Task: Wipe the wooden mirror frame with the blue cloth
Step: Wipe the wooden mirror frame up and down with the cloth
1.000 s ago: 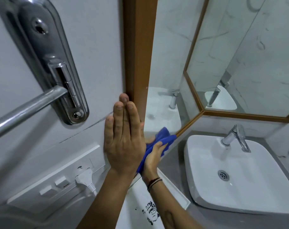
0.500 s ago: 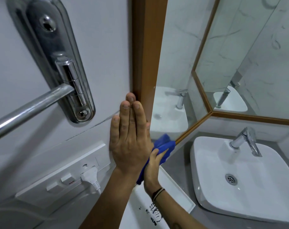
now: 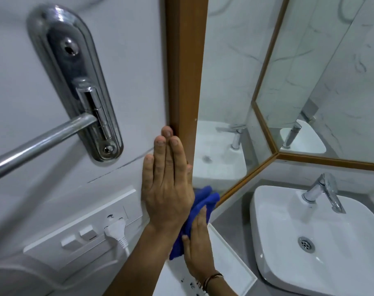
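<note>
The wooden mirror frame [image 3: 185, 60] runs vertically up the middle, with its lower rail slanting off to the right. My left hand [image 3: 167, 189] lies flat and open against the wall, its fingertips touching the frame's left edge. Just behind it, my right hand [image 3: 197, 246] presses the bunched blue cloth [image 3: 203, 199] against the frame's lower corner. My left hand hides part of the cloth and the bottom of the frame.
A chrome towel bar [image 3: 38, 144] and its bracket [image 3: 75, 71] stick out of the wall on the left. Below them is a white socket panel [image 3: 85, 227] with a plug [image 3: 115, 229]. A white basin [image 3: 267, 253] with a chrome tap [image 3: 322, 193] sits at the right, and a white tray [image 3: 231, 263] lies beside my right wrist.
My right hand has slid a little downward with the blue cloth at the frame's lower corner. My left hand stays flat in the same spot. The view has shifted slightly.
</note>
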`<state>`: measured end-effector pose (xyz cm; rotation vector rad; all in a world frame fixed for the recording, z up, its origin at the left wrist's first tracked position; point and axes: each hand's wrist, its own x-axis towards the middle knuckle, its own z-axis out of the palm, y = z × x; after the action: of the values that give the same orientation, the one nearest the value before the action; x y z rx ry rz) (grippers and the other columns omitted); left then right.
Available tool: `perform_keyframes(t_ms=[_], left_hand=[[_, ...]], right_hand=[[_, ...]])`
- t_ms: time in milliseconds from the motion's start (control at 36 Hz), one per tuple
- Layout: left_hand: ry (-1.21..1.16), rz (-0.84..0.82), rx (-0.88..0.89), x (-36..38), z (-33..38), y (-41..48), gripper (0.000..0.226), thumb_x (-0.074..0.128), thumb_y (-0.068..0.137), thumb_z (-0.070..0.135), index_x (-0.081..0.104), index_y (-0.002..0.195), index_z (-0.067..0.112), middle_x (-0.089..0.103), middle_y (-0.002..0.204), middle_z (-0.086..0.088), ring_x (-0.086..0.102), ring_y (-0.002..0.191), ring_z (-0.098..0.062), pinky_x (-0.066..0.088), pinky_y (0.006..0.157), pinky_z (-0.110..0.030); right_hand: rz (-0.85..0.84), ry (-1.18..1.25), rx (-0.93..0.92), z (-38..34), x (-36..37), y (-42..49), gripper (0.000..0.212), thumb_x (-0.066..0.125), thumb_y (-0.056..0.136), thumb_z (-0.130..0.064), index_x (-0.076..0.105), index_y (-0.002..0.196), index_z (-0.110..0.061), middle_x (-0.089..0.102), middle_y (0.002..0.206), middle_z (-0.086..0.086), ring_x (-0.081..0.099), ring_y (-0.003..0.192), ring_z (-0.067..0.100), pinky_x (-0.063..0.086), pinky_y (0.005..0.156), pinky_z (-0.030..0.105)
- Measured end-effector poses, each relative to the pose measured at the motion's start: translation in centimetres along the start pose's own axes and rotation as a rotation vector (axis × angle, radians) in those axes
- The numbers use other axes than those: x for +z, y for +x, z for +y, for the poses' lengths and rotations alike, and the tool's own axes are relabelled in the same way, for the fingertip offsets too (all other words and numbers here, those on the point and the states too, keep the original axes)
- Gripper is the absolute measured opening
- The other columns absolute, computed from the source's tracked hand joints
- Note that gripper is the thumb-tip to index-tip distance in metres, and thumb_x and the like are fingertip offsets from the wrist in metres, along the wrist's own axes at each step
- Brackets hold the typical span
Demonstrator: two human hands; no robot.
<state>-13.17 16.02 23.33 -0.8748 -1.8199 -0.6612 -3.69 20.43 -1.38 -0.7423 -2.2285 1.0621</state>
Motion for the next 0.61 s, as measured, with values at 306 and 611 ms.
perform_keyframes(t_ms=[306,611], left_hand=[[-0.054,-0.035,0.051,-1.9,-0.2,2.2,0.081,0.044,0.117,0.02,-0.01,0.175,0.002,-0.019,0.185,-0.01,-0.01,0.173,-0.022,-0.003,0.142,-0.039],[-0.036,-0.024,0.092,-3.1,-0.2,5.7,0.065,0.026,0.125,0.026,-0.004,0.175,-0.001,-0.008,0.186,-0.017,-0.002,0.174,-0.028,0.001,0.143,-0.041]], right_hand=[[0.371,-0.436,-0.741,-9.2,-10.5,13.5,0.07,0.017,0.121,-0.051,-0.004,0.181,-0.021,-0.011,0.19,0.009,-0.007,0.177,0.031,-0.004,0.144,0.049],[0.318,-0.504,-0.56,-8.1,-8.9,9.0,0.071,0.012,0.122,-0.051,-0.009,0.18,-0.015,-0.014,0.19,0.007,-0.013,0.177,0.024,-0.007,0.142,0.039]])
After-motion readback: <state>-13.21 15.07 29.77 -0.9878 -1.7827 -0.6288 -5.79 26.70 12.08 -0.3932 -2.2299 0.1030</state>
